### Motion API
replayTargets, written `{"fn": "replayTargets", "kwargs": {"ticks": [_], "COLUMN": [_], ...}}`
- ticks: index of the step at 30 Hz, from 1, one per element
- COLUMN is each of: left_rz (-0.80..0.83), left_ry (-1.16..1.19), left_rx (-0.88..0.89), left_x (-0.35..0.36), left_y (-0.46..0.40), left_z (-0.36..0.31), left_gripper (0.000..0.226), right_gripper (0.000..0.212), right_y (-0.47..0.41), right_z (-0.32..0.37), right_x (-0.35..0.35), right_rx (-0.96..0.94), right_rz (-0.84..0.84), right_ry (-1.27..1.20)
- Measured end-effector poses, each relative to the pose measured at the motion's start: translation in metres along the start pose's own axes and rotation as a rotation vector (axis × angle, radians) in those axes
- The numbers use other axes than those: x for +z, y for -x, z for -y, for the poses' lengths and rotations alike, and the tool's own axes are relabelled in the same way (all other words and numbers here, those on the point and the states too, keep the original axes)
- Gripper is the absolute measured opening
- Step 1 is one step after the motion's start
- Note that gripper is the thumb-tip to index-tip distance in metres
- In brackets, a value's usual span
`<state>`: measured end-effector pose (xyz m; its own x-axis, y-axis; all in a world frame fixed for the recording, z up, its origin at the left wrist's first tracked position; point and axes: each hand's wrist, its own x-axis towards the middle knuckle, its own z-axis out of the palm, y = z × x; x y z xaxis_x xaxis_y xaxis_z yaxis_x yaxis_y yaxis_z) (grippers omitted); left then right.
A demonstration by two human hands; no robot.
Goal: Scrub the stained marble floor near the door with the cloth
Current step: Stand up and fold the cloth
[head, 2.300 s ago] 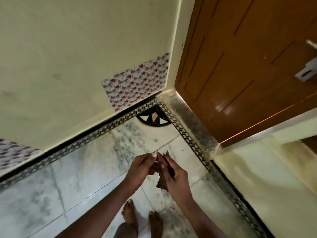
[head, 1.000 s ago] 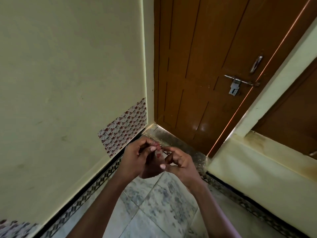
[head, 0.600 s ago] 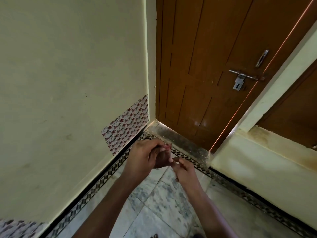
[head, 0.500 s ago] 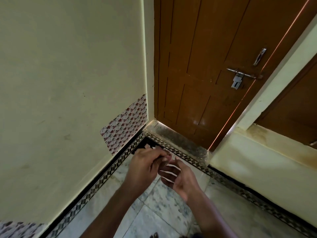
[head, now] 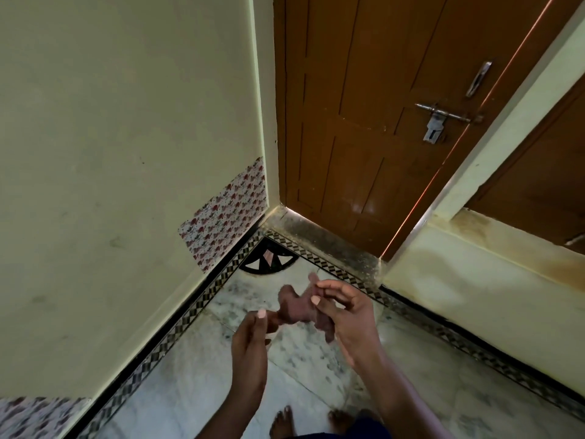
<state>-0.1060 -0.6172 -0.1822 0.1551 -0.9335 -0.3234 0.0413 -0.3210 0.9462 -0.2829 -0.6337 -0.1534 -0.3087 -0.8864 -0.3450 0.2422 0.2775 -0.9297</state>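
Holding one small brown cloth above the marble floor, I grip its right end with my right hand, fingers curled round it, while my left hand pinches the left end. Two bare feet show below. One wooden door, with one metal latch, stands ahead in the corner.
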Motion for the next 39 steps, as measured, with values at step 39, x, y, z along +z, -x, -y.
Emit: {"fn": "replayTargets", "kwargs": {"ticks": [39], "left_rz": [0.388], "left_ry": [-0.550], "left_rx": [0.484], "left_x": [0.495], "left_y": [-0.028], "left_z": [-0.041], "left_gripper": [0.036], "right_gripper": [0.044], "right_y": [-0.181], "right_z": [0.101], "right_x": [-0.441], "right_rx": [-0.138], "right_rz": [-0.190], "right_ry": [0.166]}}
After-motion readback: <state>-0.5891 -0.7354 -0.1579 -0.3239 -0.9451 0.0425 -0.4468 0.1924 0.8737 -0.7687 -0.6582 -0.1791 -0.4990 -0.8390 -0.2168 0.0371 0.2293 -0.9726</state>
